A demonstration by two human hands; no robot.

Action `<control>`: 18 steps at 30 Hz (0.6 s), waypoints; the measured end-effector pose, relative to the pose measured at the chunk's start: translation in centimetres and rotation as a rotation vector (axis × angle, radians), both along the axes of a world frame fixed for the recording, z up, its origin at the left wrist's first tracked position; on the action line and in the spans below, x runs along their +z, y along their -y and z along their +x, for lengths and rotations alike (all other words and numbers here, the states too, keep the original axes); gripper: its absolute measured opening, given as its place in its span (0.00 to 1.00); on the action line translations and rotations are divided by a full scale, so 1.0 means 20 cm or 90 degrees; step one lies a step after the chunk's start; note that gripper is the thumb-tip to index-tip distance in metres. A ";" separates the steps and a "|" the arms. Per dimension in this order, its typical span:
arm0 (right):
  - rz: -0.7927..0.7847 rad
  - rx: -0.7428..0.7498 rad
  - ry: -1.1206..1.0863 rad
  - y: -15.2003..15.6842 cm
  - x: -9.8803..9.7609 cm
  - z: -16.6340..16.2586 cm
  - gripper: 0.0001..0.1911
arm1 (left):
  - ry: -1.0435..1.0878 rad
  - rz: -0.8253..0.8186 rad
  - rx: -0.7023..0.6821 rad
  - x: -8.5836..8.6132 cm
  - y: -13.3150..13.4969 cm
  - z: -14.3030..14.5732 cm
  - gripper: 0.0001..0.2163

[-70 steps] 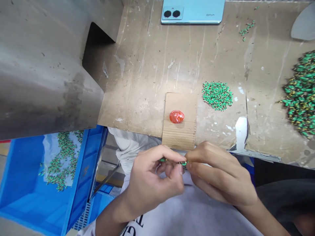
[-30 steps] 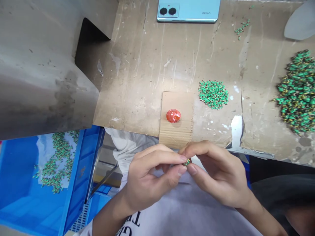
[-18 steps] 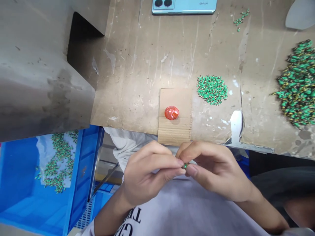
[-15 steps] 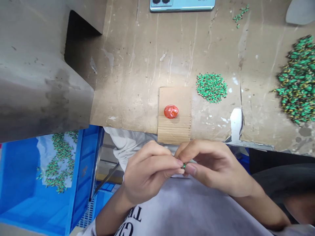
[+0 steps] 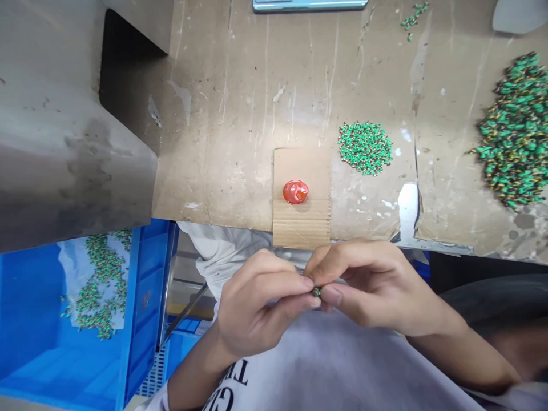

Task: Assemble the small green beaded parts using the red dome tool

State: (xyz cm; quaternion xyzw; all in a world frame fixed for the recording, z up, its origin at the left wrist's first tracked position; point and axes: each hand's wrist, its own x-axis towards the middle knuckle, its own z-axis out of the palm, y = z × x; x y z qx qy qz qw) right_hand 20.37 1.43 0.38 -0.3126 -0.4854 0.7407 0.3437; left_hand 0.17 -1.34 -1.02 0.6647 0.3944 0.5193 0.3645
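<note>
From left hand (image 5: 259,308), I log a lane at half-past 11; metal housing (image 5: 77,148) blocks 10 o'clock, red piece (image 5: 295,192) half-past 12.

Worktop (image 5: 214,171), centre: brown, cardboard-like, scuffed, low sheen, torn along its lower edge. Cardboard piece (image 5: 302,162) upon it: matt, ribbed at lower end. Red dish (image 5: 295,192): glossy, wet-looking. Cabinet (image 5: 51,171), upper left: smooth metal, stained, dull sheen. Bin (image 5: 38,365), lower left: smooth blue plastic. Phone (image 5: 310,5), top edge: glossy. Shirt (image 5: 325,359), bottom: soft matt cloth. Held piece (image 5: 317,291), lower centre: finish too small to tell.
</note>
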 end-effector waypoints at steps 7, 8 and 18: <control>0.004 0.014 0.017 0.03 -0.02 -0.03 0.06 | 0.005 -0.012 0.013 0.01 0.01 0.00 0.03; 0.005 0.012 0.019 0.04 -0.02 -0.03 0.07 | 0.003 -0.021 0.010 0.02 0.02 0.00 0.04; -0.047 0.024 0.019 0.05 -0.01 -0.08 0.11 | -0.057 -0.055 0.008 0.04 0.06 0.00 0.07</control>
